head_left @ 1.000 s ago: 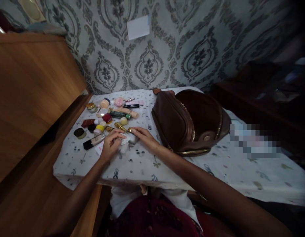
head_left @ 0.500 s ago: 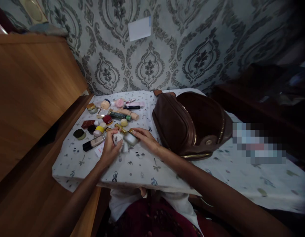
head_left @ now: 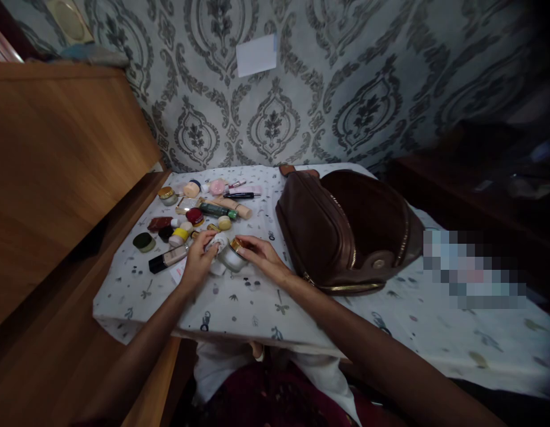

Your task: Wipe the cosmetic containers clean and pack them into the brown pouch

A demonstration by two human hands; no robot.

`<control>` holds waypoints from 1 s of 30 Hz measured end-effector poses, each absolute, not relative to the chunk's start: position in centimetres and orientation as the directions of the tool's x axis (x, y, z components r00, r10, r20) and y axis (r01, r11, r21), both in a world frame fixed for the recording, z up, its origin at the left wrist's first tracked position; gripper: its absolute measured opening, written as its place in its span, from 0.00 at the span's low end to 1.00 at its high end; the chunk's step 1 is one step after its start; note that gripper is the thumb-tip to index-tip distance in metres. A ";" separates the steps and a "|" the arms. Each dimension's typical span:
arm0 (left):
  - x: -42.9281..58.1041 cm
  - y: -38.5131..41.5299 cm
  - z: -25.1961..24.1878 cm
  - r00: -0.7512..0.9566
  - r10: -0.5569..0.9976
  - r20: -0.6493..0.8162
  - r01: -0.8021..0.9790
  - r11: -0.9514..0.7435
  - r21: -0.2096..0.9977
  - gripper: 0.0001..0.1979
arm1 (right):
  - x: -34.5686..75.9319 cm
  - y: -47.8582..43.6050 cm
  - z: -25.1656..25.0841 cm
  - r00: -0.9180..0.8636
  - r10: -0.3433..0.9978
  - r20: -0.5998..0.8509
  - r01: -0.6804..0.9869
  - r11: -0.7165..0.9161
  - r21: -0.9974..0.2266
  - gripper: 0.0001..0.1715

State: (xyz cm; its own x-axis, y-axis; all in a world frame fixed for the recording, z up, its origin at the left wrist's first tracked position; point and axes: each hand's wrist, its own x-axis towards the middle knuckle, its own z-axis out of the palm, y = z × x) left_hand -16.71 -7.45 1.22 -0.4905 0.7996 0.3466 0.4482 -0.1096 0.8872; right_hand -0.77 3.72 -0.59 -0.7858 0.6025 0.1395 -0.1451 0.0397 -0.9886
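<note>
My right hand (head_left: pixel 261 256) is closed on the gold lid of a pale frosted cosmetic jar (head_left: pixel 232 261), which lies tilted over the table. Pressed against the jar's left side is a crumpled white wipe or tissue (head_left: pixel 219 242), pinched in my left hand (head_left: pixel 200 256). Just left of that hand a foundation bottle (head_left: pixel 173 256) with a black cap lies on its side. Beyond my fingers sit a small cream-coloured jar (head_left: pixel 224 223), a red-lidded jar (head_left: pixel 194 216) and a green tube (head_left: pixel 216 210).
A large brown leather bag (head_left: pixel 308 228) stands unzipped on the patterned white tablecloth (head_left: pixel 257 314), right of my hands. More jars and tubes spread at the back left, including a dark green jar (head_left: pixel 143 241). A wooden cabinet (head_left: pixel 70 154) borders the left side.
The white wipe has moved up along the jar. My right hand has shifted slightly and the jar is turned, showing more of its gold lid. The view has tilted a little.
</note>
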 end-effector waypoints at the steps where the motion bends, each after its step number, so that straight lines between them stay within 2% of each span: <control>1: -16.5 -7.4 1.3 -0.489 0.808 0.329 0.434 -0.101 0.895 0.13 | -0.8 3.7 -0.6 -0.787 0.600 0.144 -0.145 0.047 -0.988 0.29; 5: -15.0 -7.6 1.5 -0.455 0.835 0.309 0.465 -0.073 0.882 0.16 | -0.7 3.7 -0.4 -0.778 0.607 0.160 -0.128 0.095 -0.987 0.33; 6: -14.5 -7.8 1.4 -0.430 0.841 0.328 0.500 -0.081 0.862 0.19 | -0.6 3.7 -0.3 -0.776 0.608 0.168 -0.127 0.110 -0.986 0.33; 9: -13.8 -8.0 0.5 -0.313 0.863 0.397 0.644 -0.114 0.756 0.38 | -0.6 3.7 -0.2 -0.777 0.601 0.187 -0.127 0.142 -0.982 0.33; 11: -14.0 -8.0 -0.1 -0.259 0.874 0.411 0.706 -0.119 0.698 0.44 | -0.6 3.7 -0.2 -0.779 0.599 0.185 -0.126 0.139 -0.982 0.32; 16: -14.9 -7.4 -0.7 -0.257 0.886 0.385 0.703 -0.102 0.704 0.41 | -0.6 3.7 -0.3 -0.800 0.573 0.177 -0.136 0.115 -0.984 0.30; 24: -15.2 -7.3 -0.2 -0.249 0.906 0.343 0.638 -0.113 0.761 0.41 | -0.7 4.2 -0.4 -0.799 0.523 0.297 -0.195 0.243 -0.950 0.28; 30: -15.1 -7.5 0.1 -0.282 0.910 0.305 0.569 -0.098 0.817 0.39 | -0.7 4.2 -0.3 -0.771 0.590 0.239 -0.045 0.323 -0.945 0.27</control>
State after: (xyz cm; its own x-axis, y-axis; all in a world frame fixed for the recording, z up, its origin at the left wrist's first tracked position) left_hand -15.09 -7.46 0.15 -0.2818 0.9097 0.3051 0.5689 -0.0977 0.8166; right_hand -0.70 4.18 -0.31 -0.7709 0.5905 0.2387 -0.0455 0.3228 -0.9454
